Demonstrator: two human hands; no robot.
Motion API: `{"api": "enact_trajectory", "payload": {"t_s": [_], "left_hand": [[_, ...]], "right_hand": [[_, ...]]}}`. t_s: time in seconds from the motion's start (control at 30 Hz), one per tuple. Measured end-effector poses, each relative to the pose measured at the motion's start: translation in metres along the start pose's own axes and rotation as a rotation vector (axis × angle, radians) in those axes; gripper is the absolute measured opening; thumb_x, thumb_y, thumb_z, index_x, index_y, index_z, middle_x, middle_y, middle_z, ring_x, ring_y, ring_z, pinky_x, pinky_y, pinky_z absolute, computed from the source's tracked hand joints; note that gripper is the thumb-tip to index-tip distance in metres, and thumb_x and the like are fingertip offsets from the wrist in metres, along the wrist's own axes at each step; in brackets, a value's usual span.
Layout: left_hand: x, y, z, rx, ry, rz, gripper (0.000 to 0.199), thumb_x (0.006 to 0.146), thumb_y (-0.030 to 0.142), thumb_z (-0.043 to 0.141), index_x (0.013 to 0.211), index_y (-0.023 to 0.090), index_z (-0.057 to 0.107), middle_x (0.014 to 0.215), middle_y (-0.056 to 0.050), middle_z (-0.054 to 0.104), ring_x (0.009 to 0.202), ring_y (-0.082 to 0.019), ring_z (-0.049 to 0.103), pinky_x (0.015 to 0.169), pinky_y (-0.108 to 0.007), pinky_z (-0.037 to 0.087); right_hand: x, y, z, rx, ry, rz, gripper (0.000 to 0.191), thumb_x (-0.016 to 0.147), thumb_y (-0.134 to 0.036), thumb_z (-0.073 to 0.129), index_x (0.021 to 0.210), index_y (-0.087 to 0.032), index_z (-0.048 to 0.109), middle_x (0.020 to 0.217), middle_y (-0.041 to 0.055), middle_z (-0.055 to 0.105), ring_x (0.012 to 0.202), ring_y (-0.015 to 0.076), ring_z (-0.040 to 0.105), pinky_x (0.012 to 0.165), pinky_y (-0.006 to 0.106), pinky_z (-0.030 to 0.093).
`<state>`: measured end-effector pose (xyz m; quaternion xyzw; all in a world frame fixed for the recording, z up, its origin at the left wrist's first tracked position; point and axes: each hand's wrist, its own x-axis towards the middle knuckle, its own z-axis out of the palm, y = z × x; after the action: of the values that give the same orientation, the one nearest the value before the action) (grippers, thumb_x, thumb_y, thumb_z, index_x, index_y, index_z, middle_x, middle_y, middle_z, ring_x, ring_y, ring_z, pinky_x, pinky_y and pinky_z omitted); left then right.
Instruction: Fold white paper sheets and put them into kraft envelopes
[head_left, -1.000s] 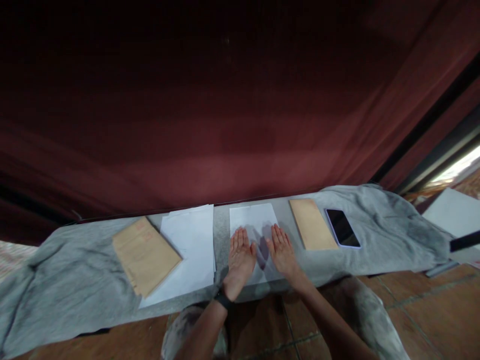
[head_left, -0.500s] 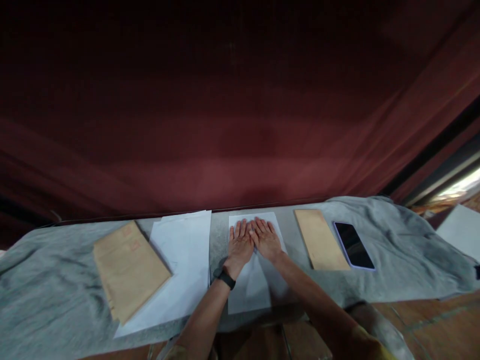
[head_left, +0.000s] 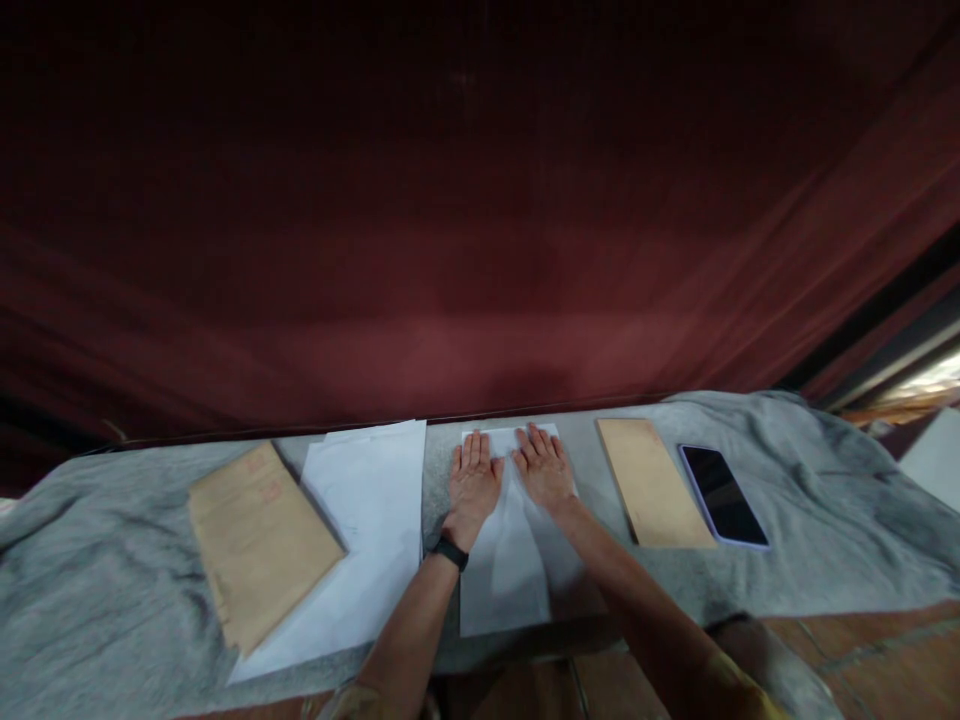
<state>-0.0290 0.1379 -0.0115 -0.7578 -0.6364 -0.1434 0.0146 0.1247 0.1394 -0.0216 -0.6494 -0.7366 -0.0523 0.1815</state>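
1. The left hand [head_left: 475, 487] lies flat, palm down, fingers straight, on the white sheet [head_left: 517, 590].
2. The right hand [head_left: 544, 470] presses flat just beside it, fingers slightly spread.
3. The sheet rests on grey cloth [head_left: 832, 520], between white papers [head_left: 375, 510] and a tan item [head_left: 656, 482], probably envelopes.
4. A phone [head_left: 724, 497] lies beyond those, to the right.

The left hand [head_left: 476, 487] and right hand [head_left: 546, 470] hide part of the sheet [head_left: 517, 580]; red marks [head_left: 271, 490] on the envelope [head_left: 262, 550] are blurred.
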Motion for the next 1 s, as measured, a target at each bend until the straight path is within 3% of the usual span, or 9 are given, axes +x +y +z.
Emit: {"api": "enact_trajectory", "payload": {"t_s": [0.3, 0.67, 0.83, 0.93, 1.0], "left_hand": [[0.003, -0.005, 0.001, 0.018, 0.019, -0.089, 0.061, 0.101, 0.036, 0.035, 0.154, 0.007, 0.04, 0.159, -0.018, 0.04, 0.151, -0.027, 0.034, 0.125, -0.048, 0.027], [0.0, -0.014, -0.001, 0.036, 0.084, -0.194, 0.058, 0.102, 0.031, 0.033, 0.15, 0.0, 0.042, 0.157, -0.022, 0.042, 0.15, -0.03, 0.037, 0.123, -0.049, 0.027], [-0.005, -0.018, -0.005, 0.022, 0.151, -0.243, 0.058, 0.102, 0.03, 0.03, 0.149, -0.003, 0.043, 0.156, -0.025, 0.043, 0.149, -0.032, 0.036, 0.124, -0.05, 0.026], [-0.012, -0.012, -0.013, -0.004, 0.166, -0.191, 0.06, 0.103, 0.031, 0.029, 0.151, -0.002, 0.039, 0.159, -0.024, 0.039, 0.152, -0.031, 0.031, 0.126, -0.048, 0.022], [-0.019, 0.001, -0.017, -0.044, 0.118, -0.112, 0.06, 0.103, 0.031, 0.029, 0.153, -0.001, 0.036, 0.161, -0.023, 0.037, 0.153, -0.029, 0.03, 0.126, -0.047, 0.023]], "right_hand": [[-0.003, 0.017, 0.005, 0.004, 0.025, 0.092, 0.054, 0.107, -0.04, 0.03, 0.153, -0.016, 0.045, 0.156, 0.015, 0.046, 0.145, 0.0308, 0.043, 0.118, 0.052, 0.027], [-0.021, 0.04, -0.002, -0.017, 0.058, 0.217, 0.06, 0.106, -0.036, 0.028, 0.153, -0.002, 0.041, 0.155, 0.023, 0.046, 0.145, 0.032, 0.043, 0.119, 0.051, 0.029], [-0.062, 0.042, -0.018, 0.027, 0.097, 0.129, 0.06, 0.106, -0.031, 0.028, 0.158, -0.002, 0.029, 0.158, 0.0241, 0.04, 0.146, 0.0327, 0.041, 0.117, 0.055, 0.033], [-0.1, 0.025, -0.03, 0.077, 0.082, 0.035, 0.064, 0.106, -0.034, 0.031, 0.162, -0.007, 0.018, 0.161, 0.02, 0.036, 0.15, 0.0307, 0.036, 0.119, 0.053, 0.033], [-0.123, 0.007, -0.036, 0.096, 0.061, -0.009, 0.062, 0.106, -0.034, 0.032, 0.162, -0.009, 0.022, 0.162, 0.0169, 0.038, 0.15, 0.0287, 0.036, 0.12, 0.049, 0.034]]}}
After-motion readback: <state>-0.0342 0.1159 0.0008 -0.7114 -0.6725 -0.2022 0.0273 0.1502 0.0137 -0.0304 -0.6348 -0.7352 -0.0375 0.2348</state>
